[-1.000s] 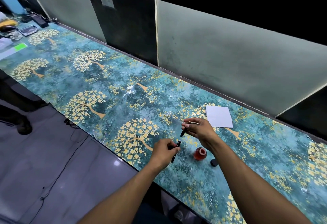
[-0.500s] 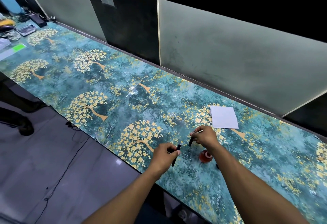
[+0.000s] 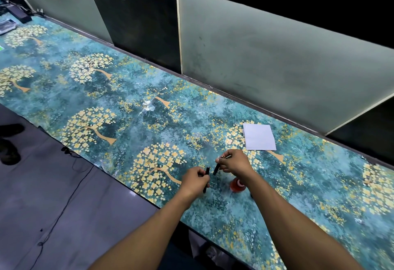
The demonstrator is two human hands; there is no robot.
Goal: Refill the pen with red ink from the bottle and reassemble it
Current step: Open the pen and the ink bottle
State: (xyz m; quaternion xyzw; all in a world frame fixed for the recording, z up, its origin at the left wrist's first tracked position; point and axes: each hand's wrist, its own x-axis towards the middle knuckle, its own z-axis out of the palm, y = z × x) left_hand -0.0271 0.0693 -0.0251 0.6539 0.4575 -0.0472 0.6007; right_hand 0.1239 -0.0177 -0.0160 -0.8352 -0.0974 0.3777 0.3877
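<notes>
Now the left hand (image 3: 195, 181) is clamped on the pen barrel (image 3: 206, 179), the right hand (image 3: 233, 164) on the nib section (image 3: 216, 169); both tilt alike, ends just apart, above the counter's near edge beside the ink bottle (image 3: 237, 185).

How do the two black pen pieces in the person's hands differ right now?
The left-hand piece is plain black and sticks out both above and below the left hand. The right-hand piece shows a black end below the right hand and a thin metallic end above it. Both are slim, dark, held off the table and not joined.
</notes>
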